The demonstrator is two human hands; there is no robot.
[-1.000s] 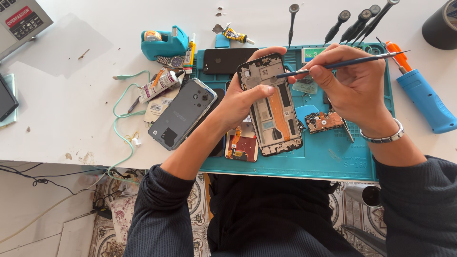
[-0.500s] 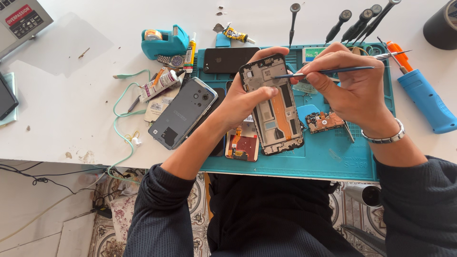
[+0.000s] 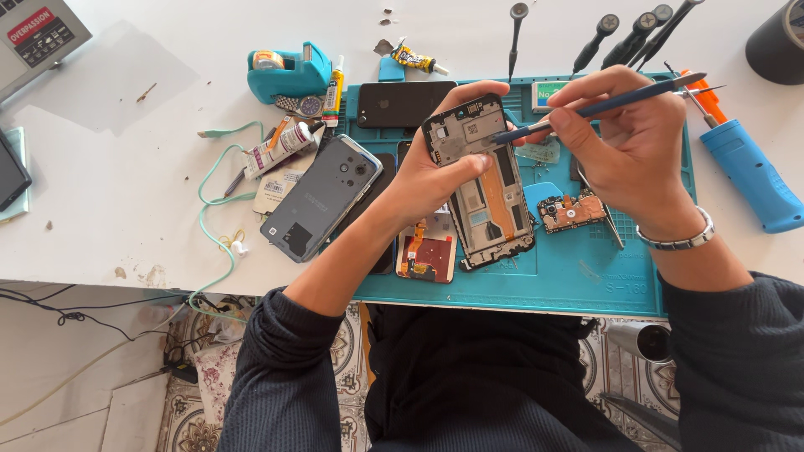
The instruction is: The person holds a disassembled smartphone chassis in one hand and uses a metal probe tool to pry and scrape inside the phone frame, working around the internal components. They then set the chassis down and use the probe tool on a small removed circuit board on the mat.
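A repair step on an opened phone frame [image 3: 484, 180] appears to be in hand: the frame is held tilted above the blue mat [image 3: 578, 276] by the left hand [image 3: 427, 172], whose fingers are closed around its edges. Just beyond, a thin blue tool [image 3: 599, 107] is pinched like a pen in the closed right hand [image 3: 632, 146], its tip touching the frame's upper part. A steady, light prying touch seems called for next. Farther off, screwdrivers [image 3: 620, 33] lie on the counter [image 3: 126, 167].

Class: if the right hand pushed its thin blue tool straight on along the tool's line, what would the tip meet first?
Probably the opened black phone frame held in the left hand; the right hand's blue tool tip sits there, though depth is unclear.
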